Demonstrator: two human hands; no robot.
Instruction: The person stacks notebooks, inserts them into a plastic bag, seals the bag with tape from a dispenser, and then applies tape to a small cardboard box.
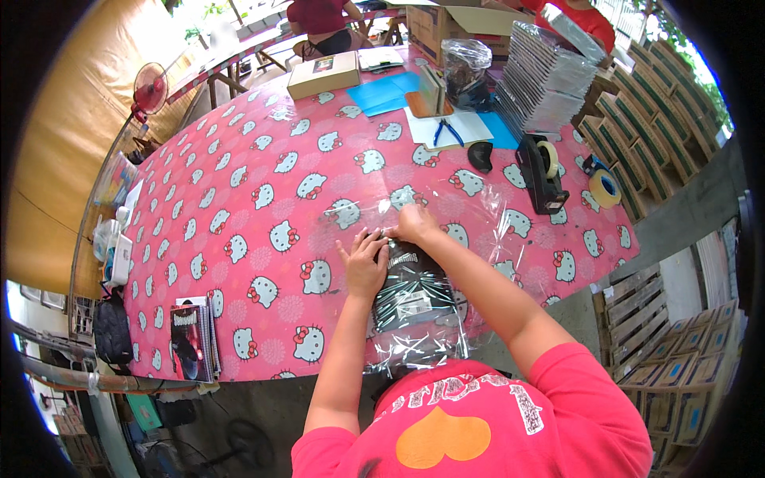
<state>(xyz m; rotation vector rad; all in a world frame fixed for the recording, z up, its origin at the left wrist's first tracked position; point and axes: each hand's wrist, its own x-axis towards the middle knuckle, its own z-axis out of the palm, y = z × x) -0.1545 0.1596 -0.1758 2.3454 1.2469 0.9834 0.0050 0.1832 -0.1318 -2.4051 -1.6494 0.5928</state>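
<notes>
A flat black item with a pale label lies near the table's front edge, in front of my chest. Clear plastic film is spread under and around it, crinkled and shiny with glare. My left hand rests at the item's upper left corner, fingers stretched out and lying flat. Just to its right, my right hand is closed at the item's far edge, pinching the film there. Its fingertips are partly hidden. What kind of item the black one is cannot be made out through the glare.
Nearby on the right stand a black tape dispenser and a tape roll. Farther back are blue-handled pliers, a tall wrapped stack and a cardboard box. Notebooks lie at front left. Other people are beyond the table.
</notes>
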